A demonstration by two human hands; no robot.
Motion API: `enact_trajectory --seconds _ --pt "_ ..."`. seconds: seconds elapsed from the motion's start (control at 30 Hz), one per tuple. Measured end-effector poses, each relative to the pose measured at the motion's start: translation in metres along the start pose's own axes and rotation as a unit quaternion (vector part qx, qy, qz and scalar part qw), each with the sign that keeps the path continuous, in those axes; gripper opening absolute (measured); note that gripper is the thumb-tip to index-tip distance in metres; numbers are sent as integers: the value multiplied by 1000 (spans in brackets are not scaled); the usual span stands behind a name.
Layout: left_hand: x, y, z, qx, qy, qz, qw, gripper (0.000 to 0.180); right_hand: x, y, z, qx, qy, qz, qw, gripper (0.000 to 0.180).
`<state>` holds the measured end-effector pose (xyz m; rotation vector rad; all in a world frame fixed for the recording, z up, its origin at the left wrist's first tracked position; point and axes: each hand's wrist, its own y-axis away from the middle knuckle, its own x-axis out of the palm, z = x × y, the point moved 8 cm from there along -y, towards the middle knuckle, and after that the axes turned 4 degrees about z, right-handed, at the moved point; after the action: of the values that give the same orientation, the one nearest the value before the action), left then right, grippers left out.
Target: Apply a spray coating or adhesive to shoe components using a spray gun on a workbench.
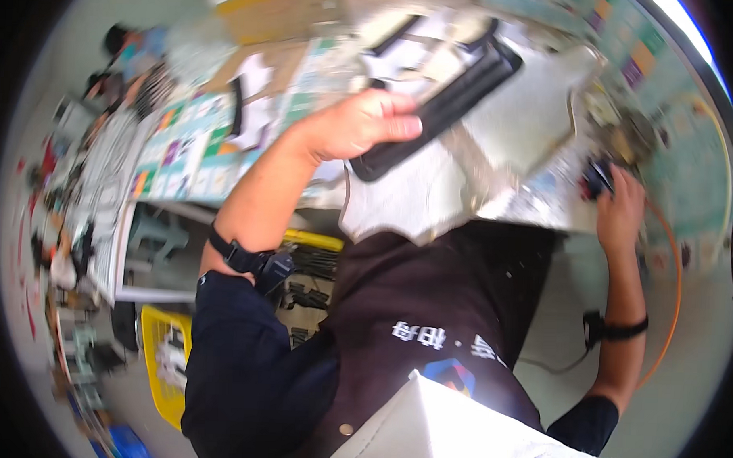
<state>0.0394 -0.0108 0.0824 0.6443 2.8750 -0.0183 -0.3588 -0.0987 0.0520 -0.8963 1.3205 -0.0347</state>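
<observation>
My left hand [370,120] is closed around a long, black, rounded-end strip [447,111], thumb on top, and holds it slantwise above the table. Beneath the strip lies a shiny silver sheet [532,106] with a wavy edge, which reaches the table's near edge. At the table's right end, my right hand [622,201] has its fingers wrapped round a small dark tool [598,179]. Blur hides what kind of tool this is. An orange hose [673,280] runs down beside my right forearm.
White and black cut pieces [248,100] lie on the patterned tabletop to the left, and more sit beyond the strip. A cardboard box [281,16] stands at the back. Low at the left is a yellow basket [161,367]. People [134,67] sit farther off.
</observation>
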Motion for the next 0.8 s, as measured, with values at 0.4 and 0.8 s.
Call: enact_trajectory --seconds 0.4,0.8 --pt "-223 383 66 188 190 -653 708 57 44 6 44 -20 -123 -41 991 35" --pt "-123 140 129 -171 -431 -364 808 54 41 20 38 -15 -113 -37 993 31"
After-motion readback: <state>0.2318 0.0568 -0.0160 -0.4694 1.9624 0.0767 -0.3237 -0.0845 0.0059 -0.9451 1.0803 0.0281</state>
